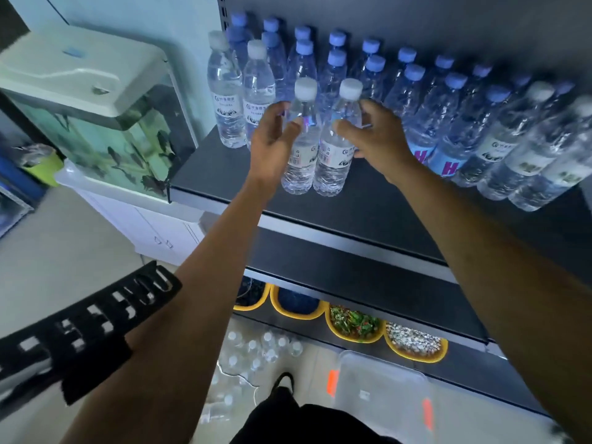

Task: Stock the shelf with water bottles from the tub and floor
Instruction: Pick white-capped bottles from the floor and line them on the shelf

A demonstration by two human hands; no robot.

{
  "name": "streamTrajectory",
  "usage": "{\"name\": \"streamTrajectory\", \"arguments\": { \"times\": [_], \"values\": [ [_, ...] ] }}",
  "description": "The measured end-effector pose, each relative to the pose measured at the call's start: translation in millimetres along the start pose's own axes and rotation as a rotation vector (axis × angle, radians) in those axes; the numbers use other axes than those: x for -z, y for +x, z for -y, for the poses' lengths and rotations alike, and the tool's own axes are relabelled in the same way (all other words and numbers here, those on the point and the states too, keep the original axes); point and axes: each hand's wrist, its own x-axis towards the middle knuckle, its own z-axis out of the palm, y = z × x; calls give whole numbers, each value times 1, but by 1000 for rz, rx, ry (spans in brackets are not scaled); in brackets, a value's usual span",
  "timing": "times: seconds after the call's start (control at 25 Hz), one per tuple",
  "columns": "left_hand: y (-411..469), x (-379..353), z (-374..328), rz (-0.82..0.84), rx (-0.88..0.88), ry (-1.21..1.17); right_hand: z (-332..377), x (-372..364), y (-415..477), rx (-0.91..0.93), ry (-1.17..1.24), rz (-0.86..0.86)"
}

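Observation:
Two white-capped water bottles stand side by side near the front of the dark shelf (368,200). My left hand (272,145) holds the left bottle (299,161), thumb on its front and fingers curled behind it. My right hand (374,139) holds the right bottle (333,161) the same way. Behind them stand rows of blue-capped bottles (371,75) and more white-capped ones (226,91) at the left. On the floor below lie several loose bottles (256,357) and a clear tub (381,389) with orange handles.
A fish tank (112,123) on a white cabinet stands just left of the shelf. More bottles (525,145) fill the shelf's right side. Yellow bowls (355,325) of goods sit on a lower shelf. My foot (283,382) is between the loose bottles and the tub.

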Motion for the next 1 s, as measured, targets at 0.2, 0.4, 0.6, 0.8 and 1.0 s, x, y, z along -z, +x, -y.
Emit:
{"name": "streamTrajectory", "arguments": {
  "times": [0.2,0.4,0.6,0.8,1.0],
  "values": [
    [-6,12,37,146,3,-67,-4,2,5,-56,47,9],
    [-14,10,74,-7,46,287,-3,-16,9,10,-115,-141],
    [-4,20,88,15,76,338,-12,-36,-6,-19,-25,-174],
    [-2,20,91,-25,5,427,-60,-72,-30,-159,79,-136],
    [10,17,91,-34,79,447,-66,-96,-13,-163,64,-227]
  ]
}}
